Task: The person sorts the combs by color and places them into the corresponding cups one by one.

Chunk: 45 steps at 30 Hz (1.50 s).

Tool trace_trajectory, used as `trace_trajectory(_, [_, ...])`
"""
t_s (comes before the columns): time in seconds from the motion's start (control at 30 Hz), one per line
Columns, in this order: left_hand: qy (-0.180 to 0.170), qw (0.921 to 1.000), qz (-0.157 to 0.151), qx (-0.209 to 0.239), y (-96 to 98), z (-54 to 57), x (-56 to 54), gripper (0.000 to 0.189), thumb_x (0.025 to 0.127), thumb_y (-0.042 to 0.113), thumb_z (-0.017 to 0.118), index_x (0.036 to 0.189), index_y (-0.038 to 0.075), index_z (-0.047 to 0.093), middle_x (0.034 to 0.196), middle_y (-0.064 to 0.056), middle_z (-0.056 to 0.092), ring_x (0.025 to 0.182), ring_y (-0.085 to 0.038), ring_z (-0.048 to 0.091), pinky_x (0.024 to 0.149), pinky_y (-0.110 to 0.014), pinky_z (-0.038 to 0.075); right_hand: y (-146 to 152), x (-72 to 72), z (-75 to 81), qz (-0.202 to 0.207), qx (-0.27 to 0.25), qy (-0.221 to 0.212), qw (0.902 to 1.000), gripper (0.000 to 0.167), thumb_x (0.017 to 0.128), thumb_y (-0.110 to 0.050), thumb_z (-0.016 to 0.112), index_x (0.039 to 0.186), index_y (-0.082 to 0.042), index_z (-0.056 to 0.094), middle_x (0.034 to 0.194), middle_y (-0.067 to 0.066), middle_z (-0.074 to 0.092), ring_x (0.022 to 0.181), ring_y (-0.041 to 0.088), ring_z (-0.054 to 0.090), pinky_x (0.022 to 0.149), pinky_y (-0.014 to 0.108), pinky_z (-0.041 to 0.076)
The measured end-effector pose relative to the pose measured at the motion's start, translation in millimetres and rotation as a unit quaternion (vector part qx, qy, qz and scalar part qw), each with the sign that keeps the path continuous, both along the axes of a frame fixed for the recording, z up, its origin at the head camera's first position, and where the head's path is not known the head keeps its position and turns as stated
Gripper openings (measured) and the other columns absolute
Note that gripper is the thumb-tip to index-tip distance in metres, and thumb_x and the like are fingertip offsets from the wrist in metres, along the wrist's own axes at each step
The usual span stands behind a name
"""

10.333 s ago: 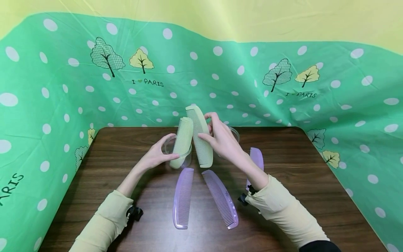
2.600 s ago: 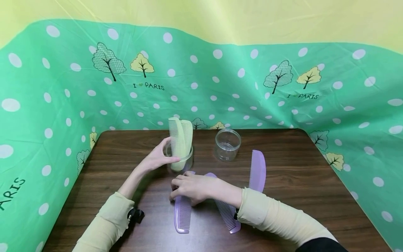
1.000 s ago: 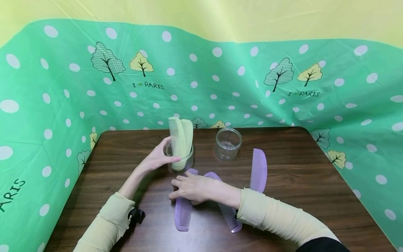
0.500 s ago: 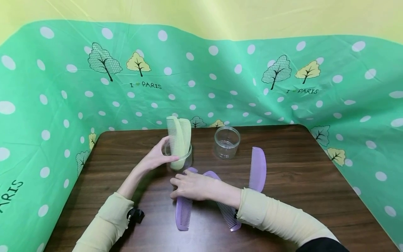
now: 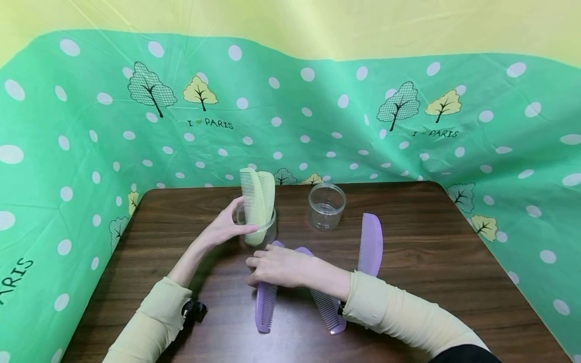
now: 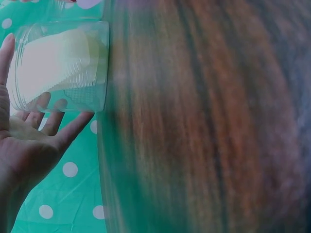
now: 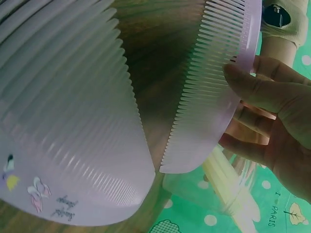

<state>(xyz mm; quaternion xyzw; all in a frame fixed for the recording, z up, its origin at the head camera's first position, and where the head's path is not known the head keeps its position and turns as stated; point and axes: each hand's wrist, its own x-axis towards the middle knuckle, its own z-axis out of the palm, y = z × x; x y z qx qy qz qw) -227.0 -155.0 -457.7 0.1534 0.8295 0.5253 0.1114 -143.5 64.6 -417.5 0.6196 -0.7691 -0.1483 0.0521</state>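
My left hand (image 5: 222, 227) grips a clear jar (image 5: 271, 235), thumb and fingers spread round its side near the rim. Two pale green combs, one with its teeth to the left (image 5: 251, 196) and one behind it (image 5: 270, 189), stand upright in that jar. In front of it, my right hand (image 5: 279, 267) pinches a purple comb (image 5: 265, 312) by its spine, covering its middle in the head view. The right wrist view shows the thumb on this comb's (image 7: 206, 121) near face. A second purple comb (image 5: 326, 307) lies slanted under my right forearm, its decorated spine (image 7: 34, 191) large in the right wrist view.
Another clear jar (image 5: 327, 206) stands at the back of the brown wooden table (image 5: 195, 201). A third purple comb (image 5: 372, 242) lies to the right, partly hidden by my sleeve. Green dotted cloth (image 5: 299, 121) hangs behind the table and along both sides.
Ten seconds ago my right hand held a green comb beside the left jar; now both green combs stand inside. It has since moved to the left purple comb, which has turned slightly.
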Motion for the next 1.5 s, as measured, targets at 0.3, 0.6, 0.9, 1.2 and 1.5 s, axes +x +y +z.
trace_trajectory(0.3, [-0.005, 0.9999, -0.005, 0.015, 0.7, -1.6, 0.6, 0.097, 0.086, 0.029, 0.084, 0.162, 0.016, 0.024, 0.164, -0.012, 0.037, 0.153, -0.034, 0.033, 0.12, -0.058, 0.033, 10.3, -0.5, 10.1, -0.013, -0.004, -0.028, 0.9995, 0.008, 0.094, -0.039, 0.067, 0.1, -0.042, 0.072, 0.097, -0.013, 0.059, 0.094, 0.008, 0.06, 0.072, 0.024, 0.046])
trace_trajectory(0.6, [-0.008, 0.9996, -0.01, 0.027, -0.5, -0.5, 1.4, 0.095, 0.088, 0.029, 0.082, 0.162, 0.018, 0.025, 0.164, -0.01, 0.037, 0.153, -0.033, 0.034, 0.118, -0.058, 0.037, 19.2, -0.1, 18.9, -0.022, -0.013, -0.025, 0.9994, 0.009, 0.095, -0.033, 0.067, 0.097, -0.041, 0.07, 0.094, -0.012, 0.057, 0.09, 0.008, 0.059, 0.067, 0.022, 0.043])
trace_trajectory(0.9, [-0.014, 0.9998, 0.0, 0.015, -0.7, 1.6, 4.3, 0.099, 0.088, 0.03, 0.083, 0.164, 0.016, 0.022, 0.167, -0.012, 0.032, 0.153, -0.033, 0.032, 0.117, -0.056, 0.038, 30.5, -5.0, 23.9, -0.037, -0.044, -0.07, 0.9959, 0.014, 0.098, -0.027, 0.062, 0.104, -0.037, 0.07, 0.094, -0.01, 0.054, 0.09, 0.009, 0.057, 0.063, 0.021, 0.042])
trace_trajectory(1.2, [0.009, 0.9991, -0.004, 0.04, -0.4, 2.6, 5.8, 0.103, 0.089, 0.023, 0.082, 0.166, 0.02, 0.015, 0.169, -0.011, 0.032, 0.157, -0.034, 0.029, 0.122, -0.059, 0.032, 48.1, -13.4, 30.1, -0.038, -0.118, -0.112, 0.986, 0.016, 0.1, -0.014, 0.063, 0.104, -0.029, 0.067, 0.095, -0.008, 0.055, 0.088, 0.008, 0.055, 0.072, 0.022, 0.052])
trace_trajectory(1.5, [0.056, 0.9983, 0.016, 0.011, -2.6, 5.4, 10.2, 0.109, 0.09, 0.029, 0.081, 0.167, 0.025, 0.004, 0.171, -0.01, 0.026, 0.159, -0.032, 0.023, 0.127, -0.06, 0.02, 68.2, -16.6, 38.5, -0.059, -0.173, -0.154, 0.971, 0.021, 0.099, -0.01, 0.065, 0.107, -0.029, 0.064, 0.099, -0.01, 0.055, 0.085, 0.004, 0.053, 0.068, 0.018, 0.048])
